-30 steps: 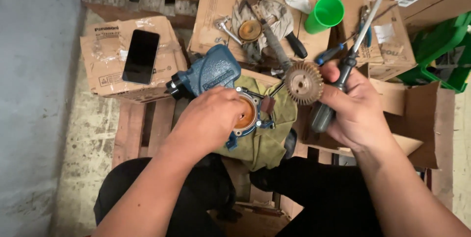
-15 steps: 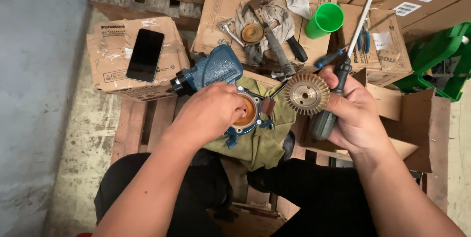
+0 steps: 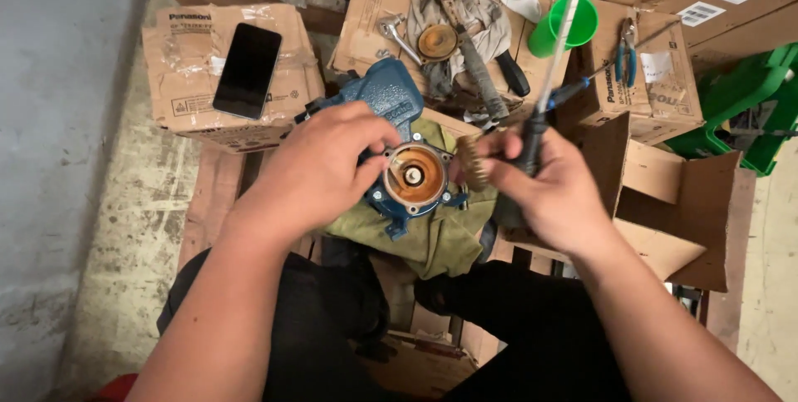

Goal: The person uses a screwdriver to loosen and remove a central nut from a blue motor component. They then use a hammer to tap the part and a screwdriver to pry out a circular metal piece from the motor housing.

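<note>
The blue pump body [image 3: 384,103] lies at the centre of the frame on an olive cloth [image 3: 432,236], its long axis running from upper left to lower right; its round open face [image 3: 415,176], copper-coloured with a pale shaft end in the middle, points up toward the camera; the left hand [image 3: 320,171] grasps the housing, fingers curled over the rim of that face; the right hand [image 3: 540,190] is clenched around a dark-handled screwdriver [image 3: 544,94] whose shaft rises toward the top of the frame, and its fingertips pinch a brass toothed impeller [image 3: 474,161] edge-on, just right of the open face; half a second ago the impeller showed its flat toothed disc to the camera and sat higher, and the left hand covered more of the face; a black phone [image 3: 247,69] lies on a cardboard box [image 3: 179,78] at upper left; a green cup [image 3: 573,24] stands at upper right.
</note>
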